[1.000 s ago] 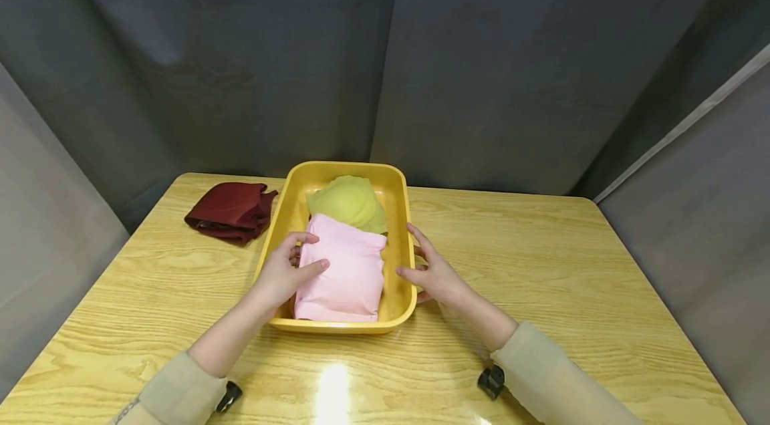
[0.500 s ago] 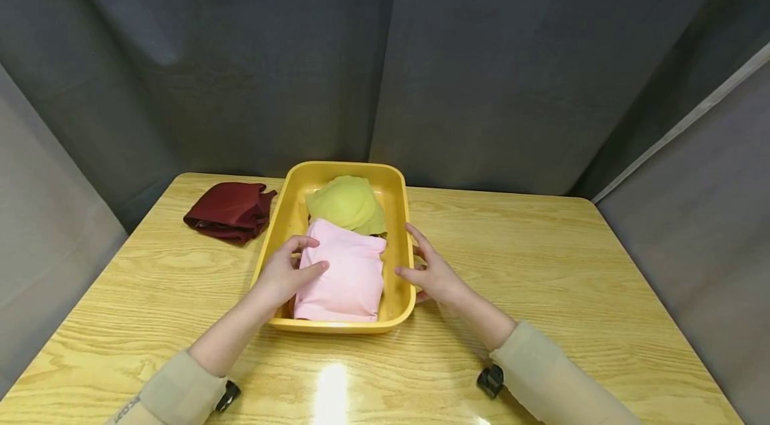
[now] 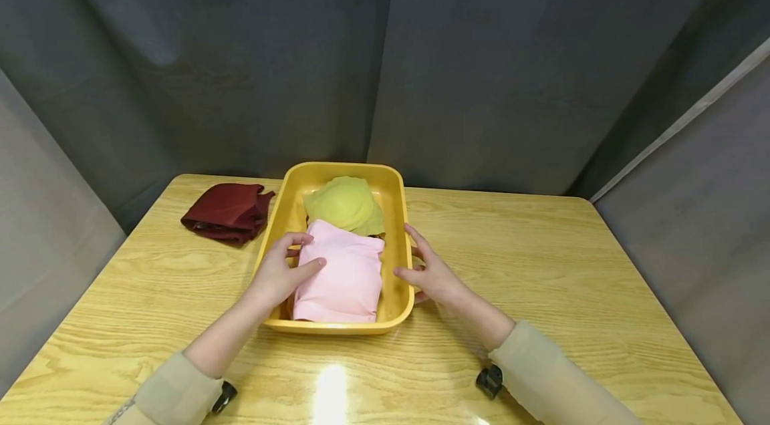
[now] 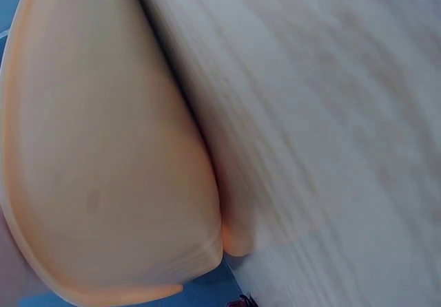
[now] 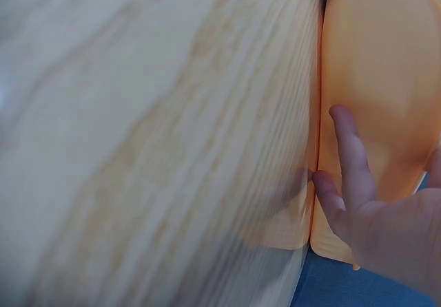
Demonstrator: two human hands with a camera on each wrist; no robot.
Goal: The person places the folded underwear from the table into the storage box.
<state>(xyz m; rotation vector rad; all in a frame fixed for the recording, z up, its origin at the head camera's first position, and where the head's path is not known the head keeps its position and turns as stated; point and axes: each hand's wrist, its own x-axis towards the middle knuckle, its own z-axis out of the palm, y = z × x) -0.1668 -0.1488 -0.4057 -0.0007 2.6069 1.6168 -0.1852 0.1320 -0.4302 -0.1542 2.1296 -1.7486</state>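
A yellow plastic tub [image 3: 339, 329] stands on the wooden table, holding a folded pink cloth [image 3: 345, 281] in front and a crumpled yellow-green cloth [image 3: 345, 203] behind it. My left hand [image 3: 278, 274] reaches over the left rim. Its thumb and index finger lie spread on the pink cloth, while the other fingers are mostly hidden. At the right wall my right hand [image 3: 438, 278] holds the tub, thumb inside the rim and fingers outside. In the right wrist view, fingers [image 5: 355, 162] lie against the tub's outer wall [image 5: 386, 59].
A folded dark red cloth [image 3: 228, 211] lies on the table [image 3: 541, 264], left of the tub. Dark grey curtains [image 3: 481, 64] hang behind the table's far edge, with paler panels at both sides. Something dark shows under the yellow-green cloth.
The pink cloth's upper left corner has settled slightly lower, and the left index finger has eased down with it. The right hand stays at the tub. The head view has shifted slightly.
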